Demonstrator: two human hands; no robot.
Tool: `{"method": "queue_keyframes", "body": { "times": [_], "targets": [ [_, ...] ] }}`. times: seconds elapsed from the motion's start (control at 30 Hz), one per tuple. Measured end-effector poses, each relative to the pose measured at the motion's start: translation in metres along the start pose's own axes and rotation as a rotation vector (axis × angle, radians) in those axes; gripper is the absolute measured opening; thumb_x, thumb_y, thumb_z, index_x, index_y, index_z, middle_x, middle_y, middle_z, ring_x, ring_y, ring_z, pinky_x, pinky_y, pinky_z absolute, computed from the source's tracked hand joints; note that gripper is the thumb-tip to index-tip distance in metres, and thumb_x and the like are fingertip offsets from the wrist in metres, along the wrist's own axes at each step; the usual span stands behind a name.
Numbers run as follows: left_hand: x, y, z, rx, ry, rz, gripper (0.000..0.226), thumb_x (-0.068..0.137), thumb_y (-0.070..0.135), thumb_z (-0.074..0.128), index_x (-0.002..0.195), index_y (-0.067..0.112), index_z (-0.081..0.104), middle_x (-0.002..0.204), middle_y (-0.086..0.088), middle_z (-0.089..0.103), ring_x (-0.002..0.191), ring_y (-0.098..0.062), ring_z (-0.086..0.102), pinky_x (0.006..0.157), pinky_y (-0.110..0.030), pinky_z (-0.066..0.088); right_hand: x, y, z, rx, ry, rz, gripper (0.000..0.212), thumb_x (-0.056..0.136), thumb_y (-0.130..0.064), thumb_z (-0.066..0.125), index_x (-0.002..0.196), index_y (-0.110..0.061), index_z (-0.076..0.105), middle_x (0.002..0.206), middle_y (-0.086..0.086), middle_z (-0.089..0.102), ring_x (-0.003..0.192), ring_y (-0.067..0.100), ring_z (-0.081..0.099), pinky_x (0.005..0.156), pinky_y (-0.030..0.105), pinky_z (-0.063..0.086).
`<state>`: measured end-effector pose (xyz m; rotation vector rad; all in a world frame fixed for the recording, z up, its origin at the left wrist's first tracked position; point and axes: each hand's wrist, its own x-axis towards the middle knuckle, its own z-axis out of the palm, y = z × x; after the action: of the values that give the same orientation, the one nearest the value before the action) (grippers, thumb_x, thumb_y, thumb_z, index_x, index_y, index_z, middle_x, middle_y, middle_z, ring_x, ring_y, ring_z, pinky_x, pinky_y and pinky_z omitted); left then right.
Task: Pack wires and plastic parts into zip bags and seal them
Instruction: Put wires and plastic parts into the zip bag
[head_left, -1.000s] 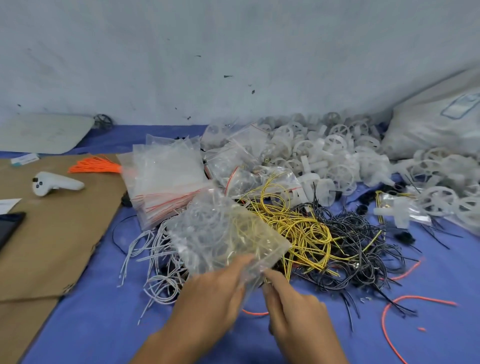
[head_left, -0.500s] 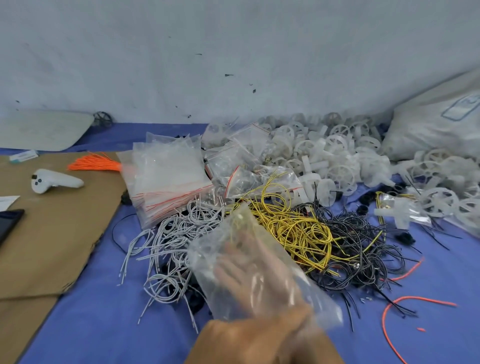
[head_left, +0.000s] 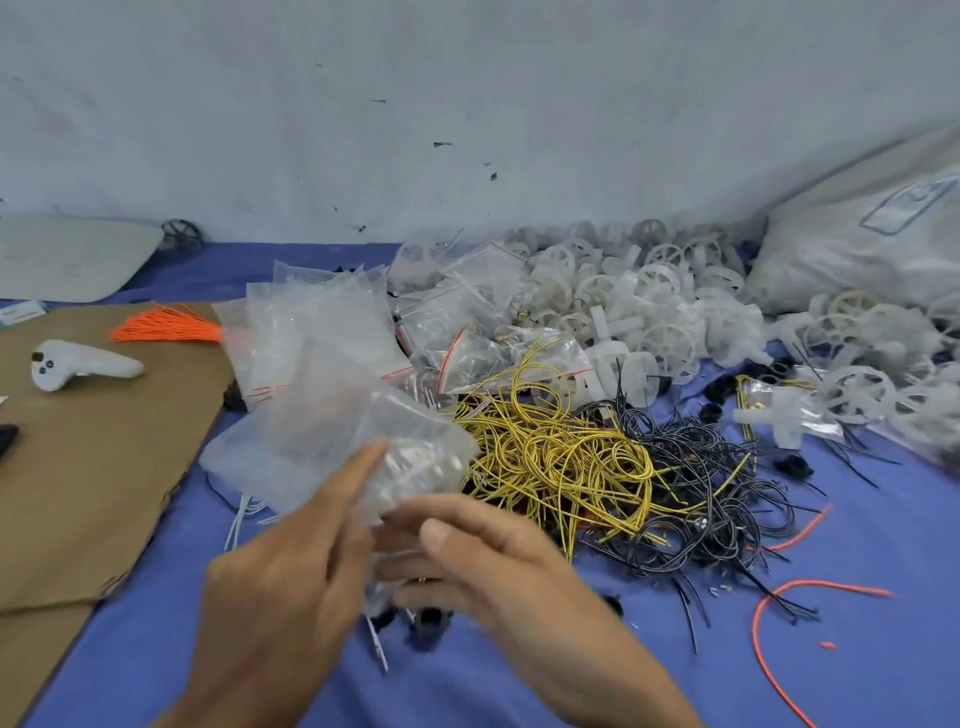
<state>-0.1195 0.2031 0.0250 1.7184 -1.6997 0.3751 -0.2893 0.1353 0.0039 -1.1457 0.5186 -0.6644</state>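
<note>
I hold a clear zip bag (head_left: 332, 441) up over the blue cloth, blurred by motion. My left hand (head_left: 291, 571) grips its lower left side with the index finger lying up along the plastic. My right hand (head_left: 493, 561) curls round the bag's bottom end from the right. Behind the bag lie a tangle of yellow wires (head_left: 561, 457) and black wires (head_left: 701, 493). White wires (head_left: 241, 517) are mostly hidden under the bag. A stack of empty zip bags (head_left: 311, 332) and a heap of white plastic wheels (head_left: 649, 301) sit further back.
Brown cardboard (head_left: 93, 467) covers the left side, with a white controller (head_left: 78, 364) and an orange wire bundle (head_left: 166, 330) on it. Filled bags (head_left: 467, 338) lie mid-table. A white sack (head_left: 872, 244) leans at the back right. A loose red wire (head_left: 779, 613) curves at the right front.
The bag has swung from low in the middle up and to the left. Both hands have come back into full view and now sit side by side under it.
</note>
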Motion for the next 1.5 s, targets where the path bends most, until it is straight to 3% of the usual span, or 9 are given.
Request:
{"method": "queue_keyframes", "body": {
  "times": [0.1,0.27,0.47,0.63,0.73,0.9,1.17,1.27,1.5],
  "targets": [
    [0.012,-0.004,0.006,-0.064,-0.058,-0.158,0.047,0.095,0.031,0.048,0.141,0.042,0.044,0.044,0.004,0.032,0.041,-0.017,0.037,0.04,-0.036,0.043,0.012,-0.022,-0.053,-0.462,0.273,-0.131,0.018,0.09,-0.028,0.059,0.098,-0.028,0.074,0.087,-0.002,0.075,0.076,0.007,0.066,0.068,0.027,0.054],
    [0.009,0.0,0.012,-0.166,-0.181,-0.203,0.047,0.09,0.037,0.049,0.135,0.051,0.047,0.064,0.018,0.052,0.046,-0.013,0.043,0.044,-0.036,0.039,0.076,-0.042,-0.139,-1.195,0.762,0.011,0.03,0.097,-0.033,0.054,0.12,-0.015,0.062,0.112,0.0,0.068,0.105,0.021,0.061,0.088,0.038,0.05],
    [0.007,0.007,0.016,-0.186,-0.199,-0.229,0.052,0.089,0.042,0.045,0.137,0.056,0.033,0.07,0.03,0.053,0.051,-0.003,0.048,0.046,-0.023,0.036,0.13,-0.042,-0.156,-1.569,0.774,0.123,0.035,0.089,-0.032,0.06,0.113,-0.008,0.052,0.106,0.013,0.066,0.1,0.036,0.054,0.075,0.039,0.041],
    [0.006,0.007,0.017,-0.186,-0.257,-0.256,0.064,0.089,0.022,0.065,0.137,0.053,0.037,0.068,0.029,0.052,0.054,-0.001,0.047,0.046,-0.027,0.039,0.134,-0.03,-0.153,-1.962,0.616,0.24,0.027,0.093,-0.03,0.056,0.112,-0.012,0.061,0.118,0.012,0.059,0.11,0.033,0.051,0.091,0.04,0.04],
    [0.009,0.008,0.017,-0.195,-0.249,-0.236,0.052,0.09,0.033,0.058,0.136,0.052,0.041,0.068,0.028,0.052,0.054,-0.005,0.047,0.046,-0.028,0.038,0.131,-0.033,-0.153,-1.839,0.631,0.169,0.024,0.097,-0.027,0.048,0.108,-0.011,0.063,0.113,0.013,0.059,0.106,0.035,0.053,0.089,0.041,0.043],
    [0.017,0.006,0.02,-0.197,-0.265,-0.211,0.048,0.089,0.048,0.046,0.137,0.04,0.051,0.069,0.03,0.052,0.066,-0.015,0.051,0.044,-0.034,0.04,0.112,-0.072,-0.148,-1.141,0.667,-0.065,0.034,0.095,-0.034,0.051,0.076,-0.006,0.058,0.063,0.0,0.053,0.058,0.02,0.047,0.056,0.031,0.037],
    [0.03,0.006,0.042,-0.198,-0.289,-0.192,0.048,0.094,0.052,0.035,0.138,0.039,0.051,0.049,0.009,0.043,0.051,-0.016,0.05,0.048,-0.038,0.04,0.038,-0.097,-0.133,-0.317,0.527,-0.217,0.023,0.103,-0.031,0.046,0.101,-0.019,0.066,0.096,0.005,0.075,0.078,0.016,0.063,0.055,0.027,0.046],
    [0.038,0.011,0.052,-0.158,-0.275,-0.146,0.05,0.095,0.051,0.032,0.136,0.033,0.055,0.054,0.001,0.05,0.058,-0.03,0.06,0.048,-0.035,0.034,0.016,-0.093,-0.135,-0.176,0.529,-0.213,0.023,0.103,-0.026,0.047,0.105,-0.013,0.065,0.085,0.008,0.073,0.066,0.018,0.065,0.044,0.024,0.045],
    [0.037,0.019,0.067,-0.207,-0.289,-0.094,0.055,0.093,0.057,0.025,0.139,0.039,0.048,0.073,0.002,0.069,0.074,-0.032,0.064,0.058,-0.039,0.043,-0.023,-0.087,-0.159,0.017,0.475,-0.189,0.02,0.097,-0.026,0.053,0.094,-0.018,0.071,0.062,0.001,0.044,0.042,0.009,0.036,0.032,0.019,0.027]
  ]
}}
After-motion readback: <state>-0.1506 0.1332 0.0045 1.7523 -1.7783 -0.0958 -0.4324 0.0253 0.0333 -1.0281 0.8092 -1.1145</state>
